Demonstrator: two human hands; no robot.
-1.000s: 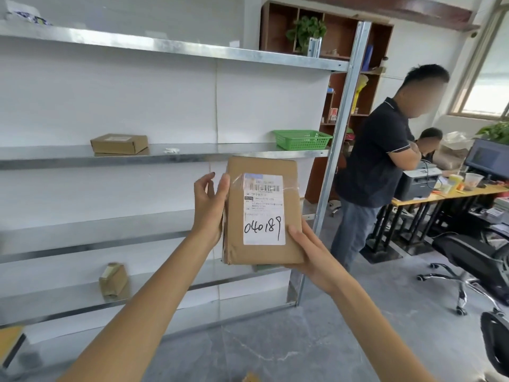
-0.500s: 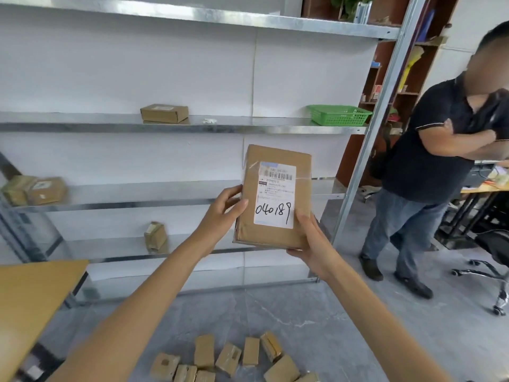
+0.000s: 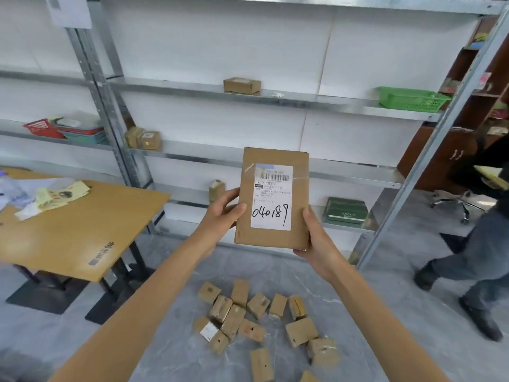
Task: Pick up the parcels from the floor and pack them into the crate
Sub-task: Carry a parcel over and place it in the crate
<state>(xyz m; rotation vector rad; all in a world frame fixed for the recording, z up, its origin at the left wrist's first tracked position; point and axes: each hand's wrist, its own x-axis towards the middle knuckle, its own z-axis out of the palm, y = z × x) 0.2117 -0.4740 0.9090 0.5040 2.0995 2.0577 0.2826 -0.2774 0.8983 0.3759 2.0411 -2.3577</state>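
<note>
I hold a flat brown parcel (image 3: pixel 272 158) upright in front of me; its white label reads 040189. My left hand (image 3: pixel 220 213) grips its left edge, thumb on the front. My right hand (image 3: pixel 316 238) cups its lower right corner and edge. Below, several small brown parcels (image 3: pixel 259 318) lie scattered on the grey floor. A green basket (image 3: pixel 410 99) sits at the right end of an upper shelf. No other crate is in view.
A metal shelf rack (image 3: pixel 275 96) carries a few small boxes (image 3: pixel 241 85) and a green box (image 3: pixel 345 210). A wooden table (image 3: pixel 82 227) with papers stands at the left. A person (image 3: pixel 479 244) walks at the right, near an office chair base (image 3: pixel 457 199).
My view has tilted down and turned left: the floor parcels and the table now show fully. The parcel stays held in both hands. The person at the right has moved further right.
</note>
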